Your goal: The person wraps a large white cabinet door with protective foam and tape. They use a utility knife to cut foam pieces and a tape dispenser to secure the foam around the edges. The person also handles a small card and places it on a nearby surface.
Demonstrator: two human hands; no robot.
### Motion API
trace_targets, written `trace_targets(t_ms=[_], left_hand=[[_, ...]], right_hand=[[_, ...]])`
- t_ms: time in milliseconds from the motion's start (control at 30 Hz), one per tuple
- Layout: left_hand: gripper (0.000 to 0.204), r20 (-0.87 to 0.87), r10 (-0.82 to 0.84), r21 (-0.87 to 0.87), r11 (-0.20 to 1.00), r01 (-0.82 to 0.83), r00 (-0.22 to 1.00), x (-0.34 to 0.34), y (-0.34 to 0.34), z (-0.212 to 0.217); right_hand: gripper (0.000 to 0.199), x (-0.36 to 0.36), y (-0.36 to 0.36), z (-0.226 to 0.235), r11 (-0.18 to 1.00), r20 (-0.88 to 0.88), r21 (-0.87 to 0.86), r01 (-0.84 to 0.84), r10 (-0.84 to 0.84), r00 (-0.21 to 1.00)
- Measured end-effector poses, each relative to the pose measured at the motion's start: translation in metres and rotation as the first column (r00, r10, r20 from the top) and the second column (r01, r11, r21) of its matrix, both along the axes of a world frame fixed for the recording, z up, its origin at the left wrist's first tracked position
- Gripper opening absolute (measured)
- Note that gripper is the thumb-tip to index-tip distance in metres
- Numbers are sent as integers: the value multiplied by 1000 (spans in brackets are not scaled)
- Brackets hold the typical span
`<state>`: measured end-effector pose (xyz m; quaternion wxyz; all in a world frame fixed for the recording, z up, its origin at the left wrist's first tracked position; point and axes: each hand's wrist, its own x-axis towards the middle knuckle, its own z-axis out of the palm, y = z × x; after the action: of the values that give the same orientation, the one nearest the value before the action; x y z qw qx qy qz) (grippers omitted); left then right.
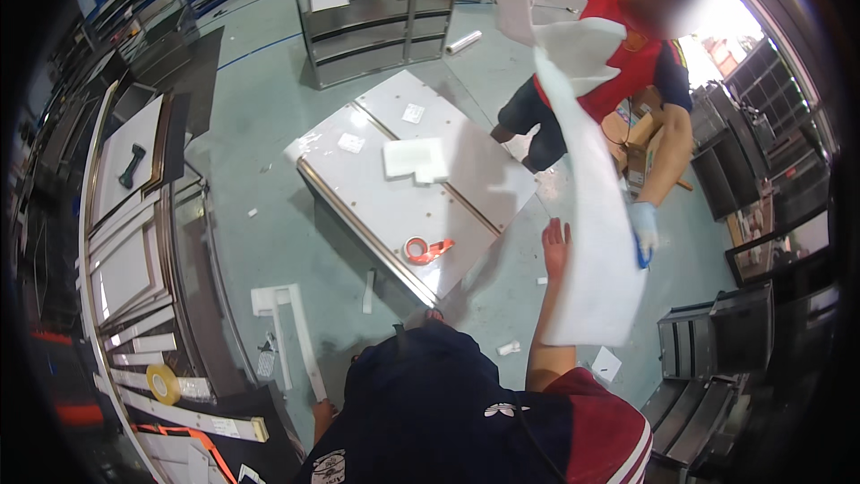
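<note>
My left hand is low at the left beside my body, its fingers closed at the lower end of a long white foam strip. My right arm reaches forward, and my right hand has its fingers stretched out, next to the edge of a large white foam sheet. The sheet covers part of that forearm. A co-worker in a red and dark shirt holds up the sheet's far end; their gloved hand is near a blue object at its right edge.
Before me stands a pale cabinet bearing a cut foam piece and a red tape dispenser. A rack with panels, a drill and a yellow tape roll is at left. Metal cabinets stand right.
</note>
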<state>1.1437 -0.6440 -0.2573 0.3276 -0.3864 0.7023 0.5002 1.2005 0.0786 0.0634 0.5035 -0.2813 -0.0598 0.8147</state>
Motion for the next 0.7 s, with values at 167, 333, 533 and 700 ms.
trace_targets(t_ms=[167,333,533,700], left_hand=[[23,-104,-66,-24,998,64,992,-59,91,24],[34,-287,-293,-37,955,295,912,-111,179,74],[63,-445,-244,410,800,439,862,-171,328,246],[105,-553,-206,680,449,580,808,-229,442,407]], right_hand=[[80,74,68,21,984,-107,143,-107,123,987],[86,96,118,9,888,219,151,-434,398,891],[106,23,150,-33,652,197,323,-685,662,723],[120,-69,121,-42,825,-119,327,-461,520,846]])
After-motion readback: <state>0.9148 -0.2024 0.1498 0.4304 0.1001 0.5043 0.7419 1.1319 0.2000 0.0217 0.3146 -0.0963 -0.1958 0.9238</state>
